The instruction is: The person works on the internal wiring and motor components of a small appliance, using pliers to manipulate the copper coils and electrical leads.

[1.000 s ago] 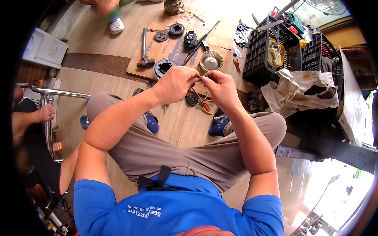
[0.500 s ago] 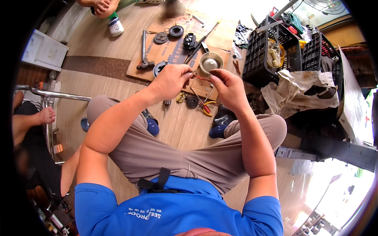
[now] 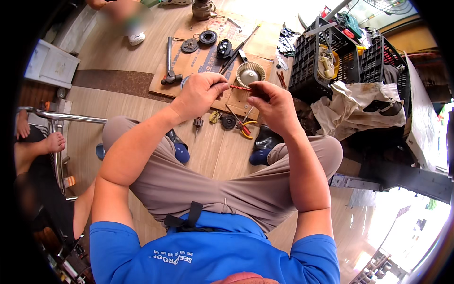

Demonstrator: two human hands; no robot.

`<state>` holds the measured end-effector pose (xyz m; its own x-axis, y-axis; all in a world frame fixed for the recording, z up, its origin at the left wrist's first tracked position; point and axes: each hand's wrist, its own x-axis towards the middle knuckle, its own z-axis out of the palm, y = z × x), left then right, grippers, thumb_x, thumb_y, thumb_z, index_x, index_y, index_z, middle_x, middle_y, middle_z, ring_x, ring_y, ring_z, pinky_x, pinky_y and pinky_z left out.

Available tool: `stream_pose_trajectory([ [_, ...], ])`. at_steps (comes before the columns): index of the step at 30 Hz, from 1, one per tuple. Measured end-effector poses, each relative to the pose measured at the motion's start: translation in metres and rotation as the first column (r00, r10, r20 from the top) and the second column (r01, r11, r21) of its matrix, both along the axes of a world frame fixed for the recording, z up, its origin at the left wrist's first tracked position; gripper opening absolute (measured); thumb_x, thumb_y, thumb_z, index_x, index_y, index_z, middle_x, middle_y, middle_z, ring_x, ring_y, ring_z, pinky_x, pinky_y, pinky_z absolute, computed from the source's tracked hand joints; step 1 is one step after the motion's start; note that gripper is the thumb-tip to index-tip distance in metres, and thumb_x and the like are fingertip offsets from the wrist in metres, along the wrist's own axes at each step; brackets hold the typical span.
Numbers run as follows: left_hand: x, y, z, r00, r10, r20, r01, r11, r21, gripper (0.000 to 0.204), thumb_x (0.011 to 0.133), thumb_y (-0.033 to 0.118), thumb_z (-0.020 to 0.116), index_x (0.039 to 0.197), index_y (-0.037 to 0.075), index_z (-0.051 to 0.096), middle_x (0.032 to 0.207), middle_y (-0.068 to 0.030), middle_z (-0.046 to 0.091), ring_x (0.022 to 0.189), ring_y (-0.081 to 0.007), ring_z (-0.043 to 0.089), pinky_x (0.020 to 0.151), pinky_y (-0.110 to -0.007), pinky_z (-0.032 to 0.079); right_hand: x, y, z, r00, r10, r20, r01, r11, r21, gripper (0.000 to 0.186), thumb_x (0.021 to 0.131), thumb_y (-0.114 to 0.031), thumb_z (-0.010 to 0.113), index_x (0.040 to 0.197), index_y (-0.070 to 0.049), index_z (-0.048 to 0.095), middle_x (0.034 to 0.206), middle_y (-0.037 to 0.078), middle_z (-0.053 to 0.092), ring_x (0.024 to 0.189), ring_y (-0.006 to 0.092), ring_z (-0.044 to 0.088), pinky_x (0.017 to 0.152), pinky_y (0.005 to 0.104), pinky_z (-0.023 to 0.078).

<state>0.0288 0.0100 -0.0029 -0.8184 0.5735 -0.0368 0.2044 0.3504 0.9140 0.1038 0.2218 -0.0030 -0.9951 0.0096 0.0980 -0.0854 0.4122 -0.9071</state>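
A short length of red twisted wire [image 3: 240, 87] stretches between my two hands, above the near part of a cardboard sheet [image 3: 161, 85]. My left hand [image 3: 201, 94] pinches one end between thumb and fingers. The other end runs to the fingertips of my right hand [image 3: 274, 105], which are closed on it. Just beyond the hands lies a round metal fan wheel [image 3: 250, 75]. Below them are pliers with red and yellow handles [image 3: 246, 130], a dark round part [image 3: 229, 122] and a drill chuck with a bit [image 3: 198, 123].
A hammer [image 3: 170, 61], dark ring-shaped parts [image 3: 208, 37] and a black motor-like part [image 3: 224, 48] lie on the cardboard. Black crates [image 3: 309, 66] with a cloth [image 3: 354, 109] stand at right. Another person's bare foot [image 3: 56, 142] rests by a metal chair frame [image 3: 75, 115] at left.
The red wire sagged earlier and now runs straighter between my hands. My right hand has turned slightly, its fingers still at the wire. The whole view has shifted a little.
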Motion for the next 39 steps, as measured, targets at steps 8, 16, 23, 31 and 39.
stream_pose_trajectory([
  [8, 0.001, 0.000, -0.001, 0.925, -0.011, -0.381, 0.003, 1.000, -0.020, 0.011, 0.088, 0.005, 0.060, 0.092, -0.004, 0.065, 0.075, -0.0139, 0.063, 0.067, -0.0201, 0.060, 0.063, -0.030, 0.047, 0.001, -0.004, 0.005, 0.998, 0.013, -0.060, -0.002, 0.983, 0.181, 0.018, 0.084, -0.012, 0.070, 0.097, 0.001, 0.066, 0.086, 0.018, 0.066, 0.076, 0.0312, 0.065, 0.068, 0.0350, 0.051],
  [16, 0.002, 0.003, 0.001, 0.913, 0.048, -0.405, -0.050, 0.999, 0.006, 0.009, 0.088, 0.004, 0.060, 0.090, -0.003, 0.064, 0.074, -0.0136, 0.062, 0.066, -0.0207, 0.059, 0.062, -0.031, 0.046, 0.000, -0.005, 0.006, 0.986, 0.069, -0.153, -0.027, 0.966, 0.258, 0.012, 0.085, -0.007, 0.067, 0.095, 0.000, 0.065, 0.076, 0.014, 0.063, 0.067, 0.0210, 0.060, 0.062, 0.0303, 0.047],
  [23, 0.000, -0.003, -0.004, 0.970, -0.049, -0.239, 0.045, 0.999, -0.022, 0.011, 0.091, 0.006, 0.058, 0.089, -0.004, 0.063, 0.070, -0.0097, 0.059, 0.061, -0.0140, 0.054, 0.058, -0.029, 0.044, 0.003, -0.004, -0.002, 0.980, 0.065, -0.187, -0.014, 0.966, 0.258, 0.015, 0.083, -0.012, 0.068, 0.091, -0.001, 0.064, 0.081, 0.016, 0.062, 0.078, 0.0346, 0.061, 0.069, 0.0404, 0.048],
  [31, 0.000, -0.002, 0.002, 0.970, -0.068, -0.232, 0.071, 0.997, 0.002, 0.010, 0.091, 0.004, 0.058, 0.091, -0.005, 0.062, 0.072, -0.0092, 0.058, 0.064, -0.0135, 0.055, 0.060, -0.028, 0.045, 0.004, -0.002, 0.002, 0.976, 0.142, -0.167, -0.088, 0.950, 0.299, 0.019, 0.081, -0.004, 0.069, 0.099, 0.000, 0.064, 0.086, 0.014, 0.065, 0.075, 0.0269, 0.064, 0.067, 0.0324, 0.049],
  [39, -0.004, -0.005, -0.005, 0.991, -0.117, -0.059, 0.125, 0.982, 0.143, 0.009, 0.091, 0.002, 0.057, 0.091, -0.005, 0.061, 0.075, -0.0069, 0.060, 0.068, -0.0108, 0.056, 0.062, -0.026, 0.046, 0.003, -0.003, 0.005, 0.976, 0.163, -0.143, -0.139, 0.977, 0.164, 0.014, 0.082, -0.005, 0.069, 0.095, 0.000, 0.065, 0.080, 0.015, 0.064, 0.072, 0.0284, 0.062, 0.065, 0.0334, 0.049],
])
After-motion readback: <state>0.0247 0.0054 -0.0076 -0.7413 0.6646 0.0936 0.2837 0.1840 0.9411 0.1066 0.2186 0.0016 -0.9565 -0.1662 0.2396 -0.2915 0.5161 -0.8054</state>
